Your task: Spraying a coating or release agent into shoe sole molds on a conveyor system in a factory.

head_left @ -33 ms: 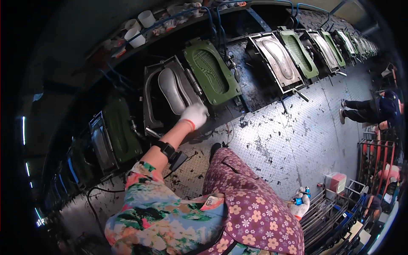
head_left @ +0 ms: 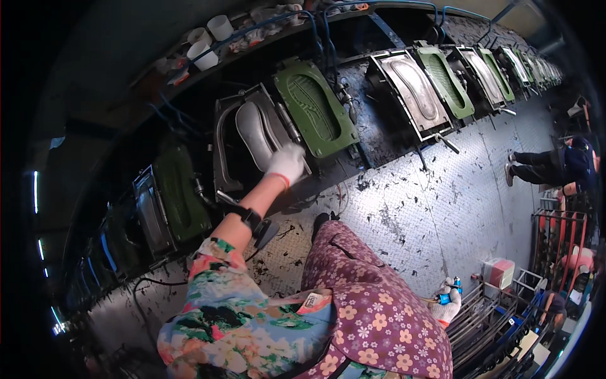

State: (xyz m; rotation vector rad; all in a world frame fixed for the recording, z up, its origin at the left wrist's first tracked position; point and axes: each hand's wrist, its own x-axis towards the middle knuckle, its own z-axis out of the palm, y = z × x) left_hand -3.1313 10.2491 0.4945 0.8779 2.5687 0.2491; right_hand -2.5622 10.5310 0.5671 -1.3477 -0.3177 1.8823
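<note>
My left hand [head_left: 287, 165], in a white glove with an orange cuff, is at the near edge of an open metal mould [head_left: 255, 136]. Its fingers look curled; whatever lies under them is hidden. A silver sole-shaped form [head_left: 252, 131] fills the mould's middle, just beyond the hand. Hinged on the right is the green mould half [head_left: 314, 108], with a shoe-sole hollow. Low on the right, away from the moulds, my gloved right hand [head_left: 447, 311] is closed around a small blue hand tool [head_left: 449, 297].
More moulds [head_left: 413, 88] run along the bench to both sides. White cups [head_left: 219, 28] stand on the shelf behind. Black scraps lie on the metal floor [head_left: 391, 196]. Metal racks [head_left: 492, 322] and a pink-and-white box [head_left: 499, 273] are at right. A person [head_left: 558, 165] stands far right.
My left hand has shifted slightly away from me and to the left along the mould's near edge. My right hand and its blue tool have hardly moved.
</note>
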